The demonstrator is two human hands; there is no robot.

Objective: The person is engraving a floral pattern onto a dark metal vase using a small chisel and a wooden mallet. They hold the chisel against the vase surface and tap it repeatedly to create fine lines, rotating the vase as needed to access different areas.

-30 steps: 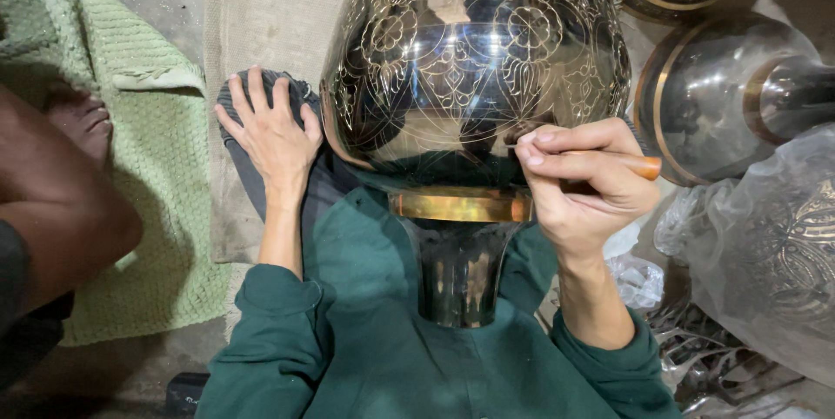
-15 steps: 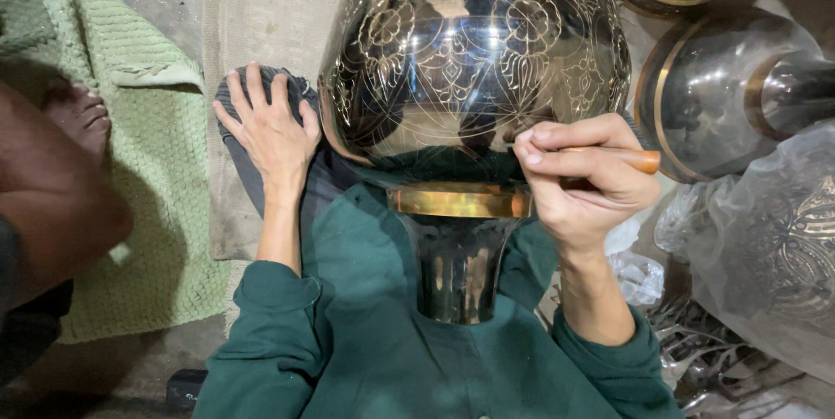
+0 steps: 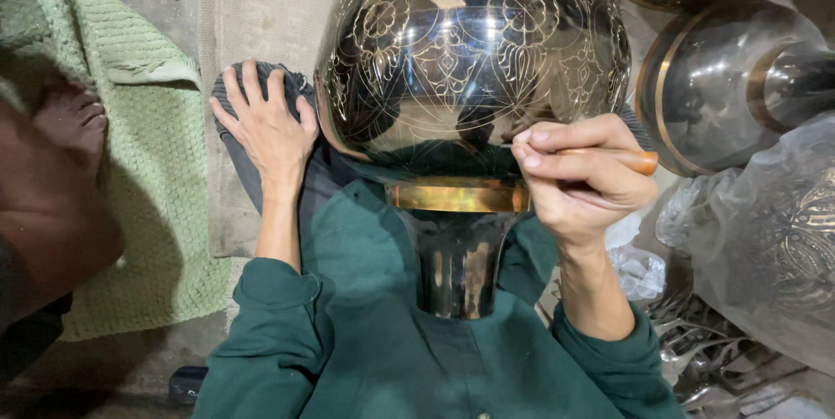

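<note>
A large dark metal vase (image 3: pixel 474 53) with shiny engraved flower patterns lies across my lap, its brass band (image 3: pixel 457 197) and dark neck (image 3: pixel 457 267) pointing toward me. My right hand (image 3: pixel 578 180) grips a tool with an orange wooden handle (image 3: pixel 622 158), its tip against the lower right of the vase body. My left hand (image 3: pixel 265 123) rests flat, fingers spread, on a dark grey cloth (image 3: pixel 239 149) beside the vase's left side. I wear a green long-sleeved top (image 3: pixel 365 341).
A green knitted towel (image 3: pixel 96 80) lies at the left, with a bare knee (image 3: pixel 52 227) and foot (image 3: pixel 78 119) over it. More dark brass-trimmed vessels (image 3: pixel 722 80) lie at the right, one wrapped in clear plastic (image 3: pixel 774 236). Metal pieces (image 3: pixel 722 367) lie at lower right.
The right hand with the tool has shifted slightly along the vase's lower edge. The left hand stays flat on the cloth.
</note>
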